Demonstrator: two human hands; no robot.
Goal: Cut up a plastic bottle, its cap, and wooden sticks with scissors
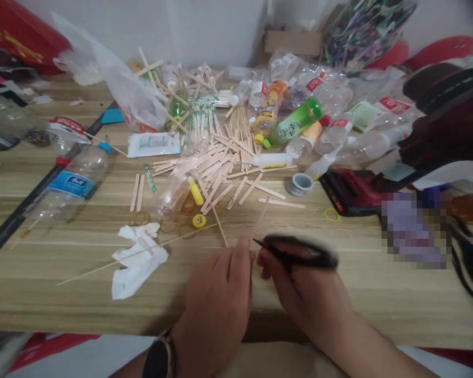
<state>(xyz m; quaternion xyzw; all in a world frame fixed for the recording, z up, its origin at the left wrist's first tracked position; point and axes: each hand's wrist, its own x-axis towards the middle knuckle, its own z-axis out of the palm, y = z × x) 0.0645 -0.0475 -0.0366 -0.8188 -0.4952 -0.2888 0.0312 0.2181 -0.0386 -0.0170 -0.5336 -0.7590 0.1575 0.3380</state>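
My left hand (223,294), with a dark watch on the wrist, is closed near the table's front edge. From its fingertips a thin wooden stick (261,215) points up and away, blurred. Black scissors (299,253) are gripped in my right hand (305,294), the pointed tip close to that stick at my left fingers. Just beyond my left hand, another thin stick (219,226) slants across the tabletop. To its left a long skewer (173,239) crosses crumpled white tissue (142,257). The inner sides of both hands' fingers are partly hidden.
Craft sticks (220,163) lie heaped mid-table, with a yellow cap (199,221) and tape roll (300,184) nearby. Plastic bottles crowd the back right, including a green-labelled bottle (299,121). A red-and-black power tool (355,191) stands right; a blue-labelled bottle (73,184) lies left.
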